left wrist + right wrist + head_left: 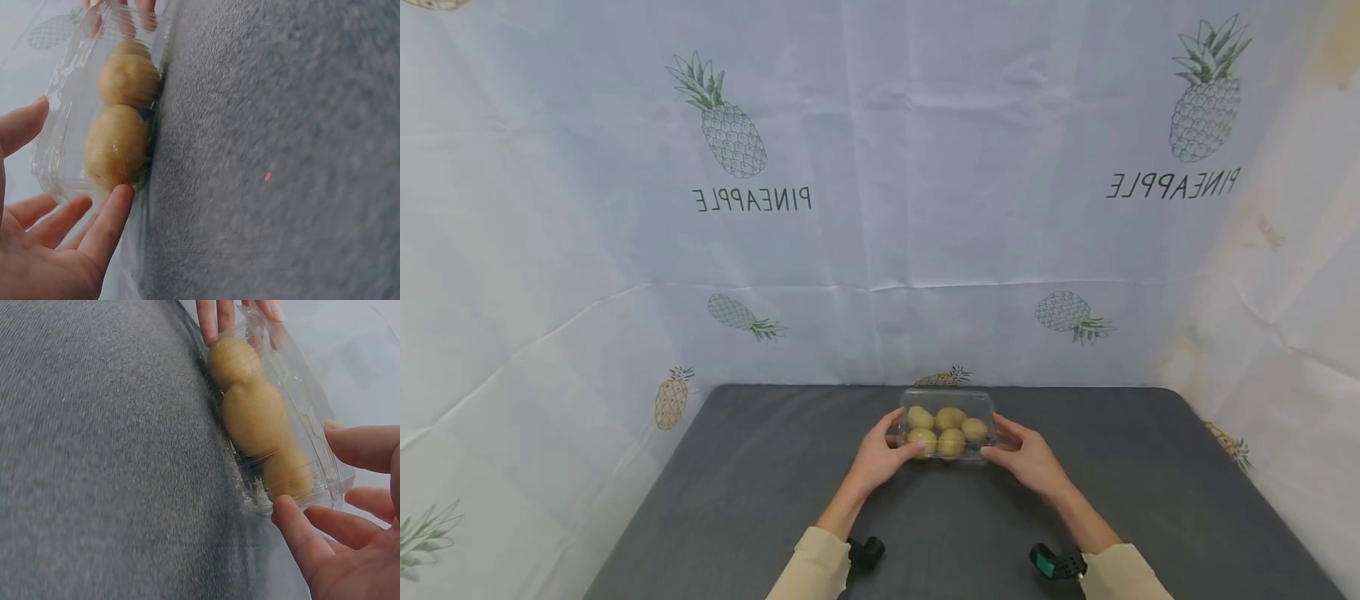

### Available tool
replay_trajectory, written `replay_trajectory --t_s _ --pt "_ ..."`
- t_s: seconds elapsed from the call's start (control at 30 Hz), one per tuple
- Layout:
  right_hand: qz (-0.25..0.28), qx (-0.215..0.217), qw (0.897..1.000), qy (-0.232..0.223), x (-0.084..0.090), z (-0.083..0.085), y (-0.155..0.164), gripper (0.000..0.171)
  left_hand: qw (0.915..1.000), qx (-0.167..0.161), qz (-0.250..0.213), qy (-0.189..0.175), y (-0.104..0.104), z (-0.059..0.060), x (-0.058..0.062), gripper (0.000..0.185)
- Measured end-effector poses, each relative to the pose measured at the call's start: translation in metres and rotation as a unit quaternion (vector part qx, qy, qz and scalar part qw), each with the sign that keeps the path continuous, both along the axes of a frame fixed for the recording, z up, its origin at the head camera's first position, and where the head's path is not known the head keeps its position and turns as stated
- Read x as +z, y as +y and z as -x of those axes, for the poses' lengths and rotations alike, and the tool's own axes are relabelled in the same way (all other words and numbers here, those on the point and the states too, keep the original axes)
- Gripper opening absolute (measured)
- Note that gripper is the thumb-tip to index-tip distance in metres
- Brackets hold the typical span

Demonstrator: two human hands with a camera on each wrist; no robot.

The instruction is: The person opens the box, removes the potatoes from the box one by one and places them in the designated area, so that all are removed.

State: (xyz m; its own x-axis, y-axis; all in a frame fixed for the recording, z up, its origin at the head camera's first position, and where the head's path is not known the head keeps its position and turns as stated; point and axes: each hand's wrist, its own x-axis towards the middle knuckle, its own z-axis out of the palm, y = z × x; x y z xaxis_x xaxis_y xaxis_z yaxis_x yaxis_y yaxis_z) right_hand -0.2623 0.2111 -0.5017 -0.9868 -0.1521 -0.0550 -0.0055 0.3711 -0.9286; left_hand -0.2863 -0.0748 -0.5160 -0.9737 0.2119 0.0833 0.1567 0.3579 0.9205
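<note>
While flanking clear clamshell box (950,433) of kiwifruit (951,442) near tabletop (760,483) far edge, left hand (880,454), right hand (1026,457): fingers extended, touching box ends; lid latch indistinct.

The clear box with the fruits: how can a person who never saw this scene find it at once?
Look at the dark grey table, at its far middle. There the clear plastic box sits between the left hand and the right hand. It alone is transparent, with brownish-yellow round fruits inside.

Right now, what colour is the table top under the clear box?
Dark grey, with a felt-like texture: the table under the box shows best in the head view.
</note>
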Motion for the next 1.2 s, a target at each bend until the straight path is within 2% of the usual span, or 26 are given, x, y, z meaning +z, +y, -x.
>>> replay_trajectory --t_s 0.3,0.5,0.67,0.83,1.03,1.2 --pt "-0.033 0.01 0.999 0.021 -0.002 -0.003 0.004 0.076 1.0 -0.007 0.004 0.005 -0.001 -0.005 -0.005 0.078" --pt "-0.101 -0.007 0.993 0.063 0.001 -0.006 0.004 0.069 1.0 -0.007 -0.005 0.006 -0.002 -0.006 -0.007 0.074" --pt "-0.15 -0.004 0.981 0.119 0.006 -0.01 -0.002 0.069 0.9999 -0.009 -0.009 0.008 -0.004 -0.008 -0.006 0.073" --pt "-0.203 0.01 0.963 0.175 0.011 -0.011 -0.011 0.069 0.9999 -0.011 -0.008 0.004 -0.004 -0.007 -0.006 0.074" --pt "-0.25 0.028 0.945 0.209 0.012 -0.007 -0.017 0.068 0.9999 -0.014 -0.007 0.001 -0.001 -0.004 -0.005 0.074" --pt "-0.262 0.038 0.939 0.218 0.012 -0.001 -0.019 0.068 0.9999 -0.016 -0.006 0.001 0.001 -0.002 -0.006 0.073"
